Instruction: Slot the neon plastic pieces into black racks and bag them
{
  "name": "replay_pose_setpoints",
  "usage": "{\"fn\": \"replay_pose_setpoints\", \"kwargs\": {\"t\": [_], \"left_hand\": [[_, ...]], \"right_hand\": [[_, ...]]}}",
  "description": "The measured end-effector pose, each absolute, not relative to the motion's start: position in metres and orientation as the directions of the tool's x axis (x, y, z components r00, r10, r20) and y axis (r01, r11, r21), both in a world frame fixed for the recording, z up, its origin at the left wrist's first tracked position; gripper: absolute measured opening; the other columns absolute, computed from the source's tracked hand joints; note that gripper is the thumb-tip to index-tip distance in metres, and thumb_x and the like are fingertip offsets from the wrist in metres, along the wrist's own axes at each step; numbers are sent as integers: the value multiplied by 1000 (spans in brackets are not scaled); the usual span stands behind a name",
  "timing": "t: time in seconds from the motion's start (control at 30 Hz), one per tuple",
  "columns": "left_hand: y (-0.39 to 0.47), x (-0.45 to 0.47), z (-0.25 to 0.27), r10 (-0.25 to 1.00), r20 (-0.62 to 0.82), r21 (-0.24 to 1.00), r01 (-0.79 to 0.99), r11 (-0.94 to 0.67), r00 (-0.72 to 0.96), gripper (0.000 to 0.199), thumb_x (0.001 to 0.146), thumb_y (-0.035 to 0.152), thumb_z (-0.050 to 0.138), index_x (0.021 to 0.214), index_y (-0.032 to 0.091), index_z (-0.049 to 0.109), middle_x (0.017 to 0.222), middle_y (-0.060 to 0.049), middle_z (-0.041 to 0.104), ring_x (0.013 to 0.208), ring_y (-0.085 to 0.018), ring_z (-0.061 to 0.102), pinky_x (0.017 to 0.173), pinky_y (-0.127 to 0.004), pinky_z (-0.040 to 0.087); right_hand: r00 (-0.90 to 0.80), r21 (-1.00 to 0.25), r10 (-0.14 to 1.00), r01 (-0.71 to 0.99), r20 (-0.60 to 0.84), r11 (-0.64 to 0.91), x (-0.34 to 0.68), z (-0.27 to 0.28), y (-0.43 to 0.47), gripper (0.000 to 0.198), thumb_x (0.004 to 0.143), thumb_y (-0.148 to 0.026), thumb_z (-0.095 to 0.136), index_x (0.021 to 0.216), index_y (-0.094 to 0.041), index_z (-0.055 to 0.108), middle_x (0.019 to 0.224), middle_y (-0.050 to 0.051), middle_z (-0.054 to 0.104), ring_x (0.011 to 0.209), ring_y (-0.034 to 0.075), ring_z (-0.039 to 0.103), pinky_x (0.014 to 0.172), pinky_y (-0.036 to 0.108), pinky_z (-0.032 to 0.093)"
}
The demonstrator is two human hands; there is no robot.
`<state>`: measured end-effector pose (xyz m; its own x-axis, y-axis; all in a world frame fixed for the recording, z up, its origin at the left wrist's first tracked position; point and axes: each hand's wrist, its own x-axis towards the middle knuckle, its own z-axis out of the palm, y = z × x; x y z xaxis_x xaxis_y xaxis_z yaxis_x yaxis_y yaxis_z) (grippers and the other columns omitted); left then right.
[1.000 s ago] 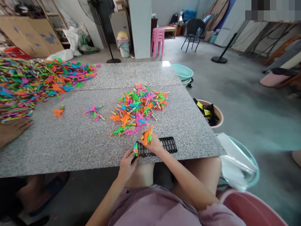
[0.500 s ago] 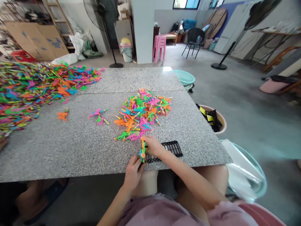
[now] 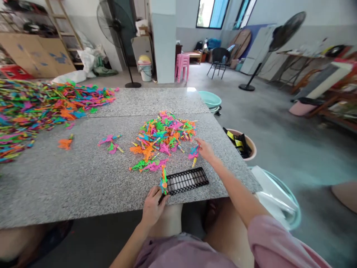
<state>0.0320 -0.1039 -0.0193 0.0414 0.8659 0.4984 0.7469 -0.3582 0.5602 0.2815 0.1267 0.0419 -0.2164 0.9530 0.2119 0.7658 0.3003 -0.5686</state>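
A black plastic grid tray (image 3: 187, 181) lies near the table's front edge. My left hand (image 3: 153, 204) is closed around its left end, thumb on the near side. Small plastic toys (image 3: 164, 180) in orange, green and blue stand in that end, beside my left fingertips. Out to the right, my right hand (image 3: 205, 150) has its fingers pinched at a pink and blue plastic toy (image 3: 194, 152) with a yellow-tipped printed stick. Left of this hand spreads a pile of similar bright toys (image 3: 164, 136).
A far larger heap of toys (image 3: 41, 104) covers the table's left side, with a few loose ones (image 3: 65, 143) nearer. Beyond the right edge stand a basin with black trays (image 3: 241, 143), a teal basin (image 3: 210, 99) and a tub with clear plastic bags (image 3: 275, 193).
My right hand has left the tray and moved up and right, beside the pile, where a pink and blue toy now is at its fingers. My left hand stays at the tray's end.
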Motion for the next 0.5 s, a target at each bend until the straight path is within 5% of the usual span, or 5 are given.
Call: {"fn": "replay_pose_setpoints", "kwargs": {"t": [0.07, 0.17, 0.33, 0.5], "left_hand": [[-103, 32, -19, 857, 513, 549, 752, -365, 41, 17, 94, 33, 56, 93, 19, 66, 91, -7, 66, 88, -23, 64, 77, -35, 56], [-103, 32, -19, 838, 544, 526, 760, -381, 44, 17, 94, 33, 56, 93, 20, 66, 91, -7, 66, 88, -23, 65, 77, -37, 56], [-103, 31, -17, 836, 545, 505, 772, -386, 61, 19, 95, 34, 54, 92, 21, 66, 90, -7, 66, 86, -22, 65, 76, -35, 57], [-105, 31, -16, 865, 497, 512, 783, -353, 65, 21, 95, 36, 53, 94, 20, 67, 92, -7, 66, 89, -22, 65, 77, -35, 57]], "right_hand": [[-61, -506, 974, 846, 219, 167, 292, 40, 123, 53, 77, 0, 48, 127, -14, 58, 130, 14, 58, 114, 22, 57, 94, 31, 44], [149, -457, 968, 889, 202, -41, 287, 28, 104, 29, 86, -17, 54, 114, -11, 61, 116, 17, 62, 102, 24, 62, 84, 31, 47], [157, -491, 987, 858, -27, -150, 270, 21, 87, 29, 68, -41, 78, 70, -17, 61, 80, 10, 66, 79, 23, 65, 65, 28, 45], [100, -713, 993, 692, -56, -110, 264, 39, 69, 23, 74, -37, 70, 80, -19, 57, 70, 1, 63, 61, 16, 61, 55, 25, 43]]}}
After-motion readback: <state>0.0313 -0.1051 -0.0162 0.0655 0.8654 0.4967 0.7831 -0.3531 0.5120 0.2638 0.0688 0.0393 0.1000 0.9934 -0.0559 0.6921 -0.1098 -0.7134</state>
